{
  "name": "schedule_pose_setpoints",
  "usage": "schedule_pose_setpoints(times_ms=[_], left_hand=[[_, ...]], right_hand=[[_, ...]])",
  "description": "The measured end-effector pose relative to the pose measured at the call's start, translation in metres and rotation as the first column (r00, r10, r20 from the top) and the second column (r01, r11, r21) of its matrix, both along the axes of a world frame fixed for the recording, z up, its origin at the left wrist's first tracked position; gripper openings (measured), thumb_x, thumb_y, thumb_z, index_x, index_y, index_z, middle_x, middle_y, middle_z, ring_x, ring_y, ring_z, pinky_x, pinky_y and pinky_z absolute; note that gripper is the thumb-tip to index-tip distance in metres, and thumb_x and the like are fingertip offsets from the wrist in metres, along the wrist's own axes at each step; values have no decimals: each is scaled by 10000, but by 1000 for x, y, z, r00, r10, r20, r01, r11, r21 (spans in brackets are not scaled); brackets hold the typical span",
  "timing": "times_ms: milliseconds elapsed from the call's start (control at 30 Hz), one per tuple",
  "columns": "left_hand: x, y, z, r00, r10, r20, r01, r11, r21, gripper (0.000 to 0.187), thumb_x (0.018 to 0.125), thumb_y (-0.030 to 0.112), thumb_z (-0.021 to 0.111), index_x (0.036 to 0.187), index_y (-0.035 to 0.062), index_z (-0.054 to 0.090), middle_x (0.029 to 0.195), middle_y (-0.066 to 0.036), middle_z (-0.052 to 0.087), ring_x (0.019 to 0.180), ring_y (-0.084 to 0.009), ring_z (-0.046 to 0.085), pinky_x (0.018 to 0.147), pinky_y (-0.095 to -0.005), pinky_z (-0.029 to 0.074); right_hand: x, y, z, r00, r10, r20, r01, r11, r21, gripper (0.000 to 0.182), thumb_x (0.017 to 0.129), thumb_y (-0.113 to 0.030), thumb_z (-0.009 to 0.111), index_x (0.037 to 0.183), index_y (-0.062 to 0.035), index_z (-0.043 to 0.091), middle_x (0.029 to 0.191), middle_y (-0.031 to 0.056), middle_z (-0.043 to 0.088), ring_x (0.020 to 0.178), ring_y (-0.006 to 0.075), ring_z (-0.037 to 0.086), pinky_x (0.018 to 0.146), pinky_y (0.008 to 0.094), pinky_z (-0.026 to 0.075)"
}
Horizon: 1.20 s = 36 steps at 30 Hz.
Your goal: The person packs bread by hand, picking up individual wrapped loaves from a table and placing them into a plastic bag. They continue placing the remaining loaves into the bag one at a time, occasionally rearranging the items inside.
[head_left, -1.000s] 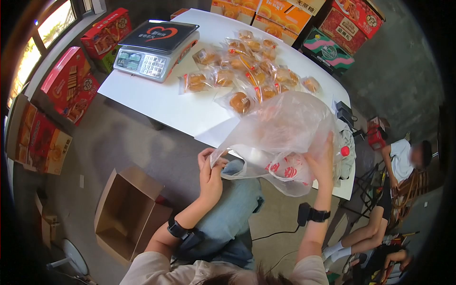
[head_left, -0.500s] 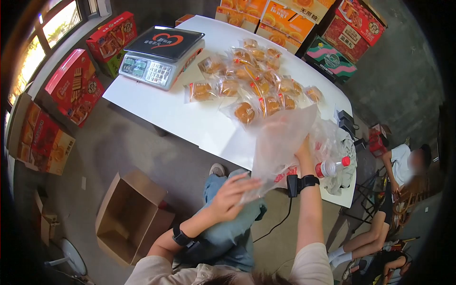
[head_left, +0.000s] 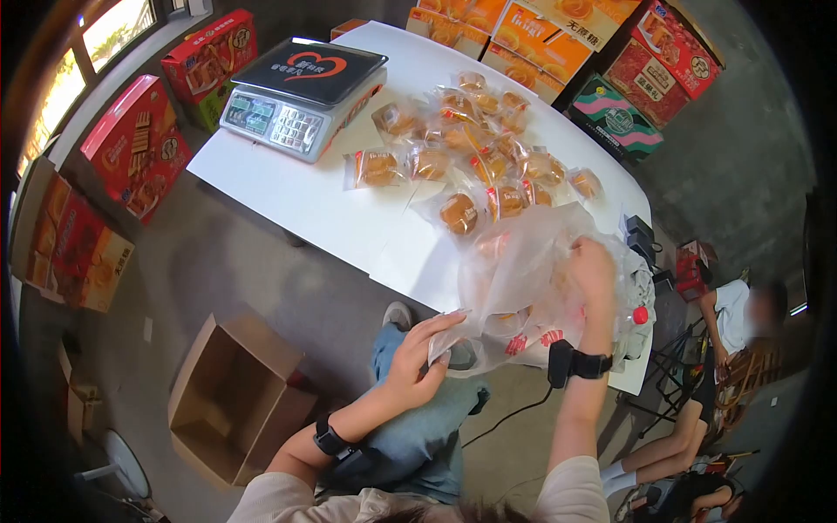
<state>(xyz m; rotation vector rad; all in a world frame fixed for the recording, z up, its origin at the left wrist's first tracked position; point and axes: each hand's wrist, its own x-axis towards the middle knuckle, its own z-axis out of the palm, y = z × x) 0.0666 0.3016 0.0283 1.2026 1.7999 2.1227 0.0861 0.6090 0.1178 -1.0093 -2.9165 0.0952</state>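
Observation:
A cloudy translucent plastic bag [head_left: 514, 279] with red print at its bottom is stretched between my hands over the table's front edge. My left hand [head_left: 418, 362] pinches its lower left edge, fingers on top and thumb below. At the bag's upper right, my right hand [head_left: 595, 268] has its fingers curled on the plastic; their tips are partly hidden. Just beyond the bag lie several wrapped buns [head_left: 458, 212] in clear packets, heaped on the white table [head_left: 288, 205]. A bottle with a red cap [head_left: 640, 315] is mostly hidden behind my right forearm.
A digital scale [head_left: 305, 96] stands at the table's far left. Gift boxes [head_left: 139, 148] line the left wall, and orange boxes [head_left: 527, 48] stack behind the table. An open carton [head_left: 235, 401] sits on the floor. A seated person [head_left: 731, 314] is at the right.
My right hand has moved right and the bag is spread wider. My left hand, blurred before, now holds the bag's lower left edge. The bottle is more covered.

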Motion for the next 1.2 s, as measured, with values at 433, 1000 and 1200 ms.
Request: schedule_pose_setpoints(times_ms=[433, 1000, 1200], left_hand=[[-5, -3, -6, 955, 133, 264, -128, 991, -39, 347, 826, -9, 424, 1169, -26, 476, 1263, -129, 466, 1142, -233, 459, 970, -332, 336], [-4, -4, -11, 960, 195, 201, -187, 980, -62, 321, 789, -46, 448, 1084, 5, 566, 1244, -118, 468, 1169, -250, 448, 963, -336, 355], [1, -3, -8, 959, 191, 210, -182, 982, -58, 304, 793, -68, 388, 1020, -30, 585, 1264, -116, 436, 1197, -242, 413, 975, -338, 346]], right_hand=[[-141, -73, -123, 945, 327, 4, -322, 928, 185, 800, 695, -360, 696, 1338, -80, 311, 1168, 191, 508, 1078, 329, 500, 920, 474, 361], [4, -100, -29, 668, -638, -383, -733, -477, -485, 724, 806, -413, 474, 1369, -33, 222, 1377, 243, 267, 1248, 425, 298, 977, 596, 272], [64, -106, -42, 567, -730, -381, -797, -372, -476, 779, 758, -427, 528, 1374, -58, 227, 1383, 226, 260, 1249, 467, 254, 979, 608, 252]])
